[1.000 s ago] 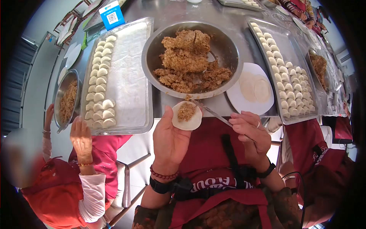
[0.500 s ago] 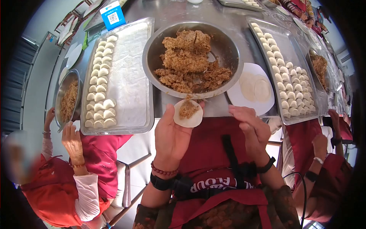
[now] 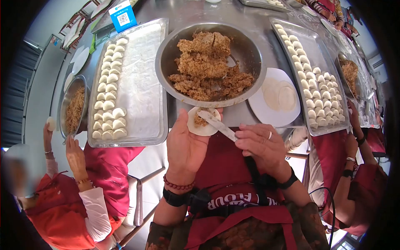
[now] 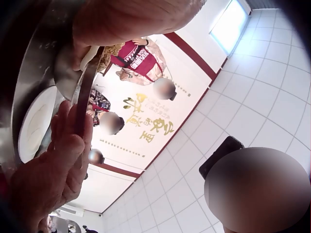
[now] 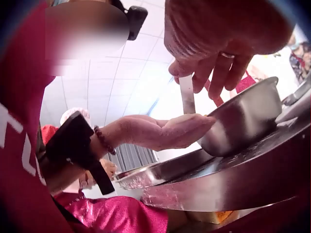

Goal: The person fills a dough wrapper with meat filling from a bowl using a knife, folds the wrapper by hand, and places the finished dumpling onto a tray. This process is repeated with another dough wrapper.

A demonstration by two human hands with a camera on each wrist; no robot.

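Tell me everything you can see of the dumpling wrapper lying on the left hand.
The dumpling wrapper is a thin, round disc of pale, soft-looking dough. It lies unfolded and face up on the fingers of the left hand, just in front of the near rim of the large steel bowl. A small heap of brown minced filling sits on it. A flat metal spatula, gripped by the right hand, lies across its top.

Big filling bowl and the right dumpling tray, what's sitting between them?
A white plate with a few round dumpling wrappers on it, in the head view.
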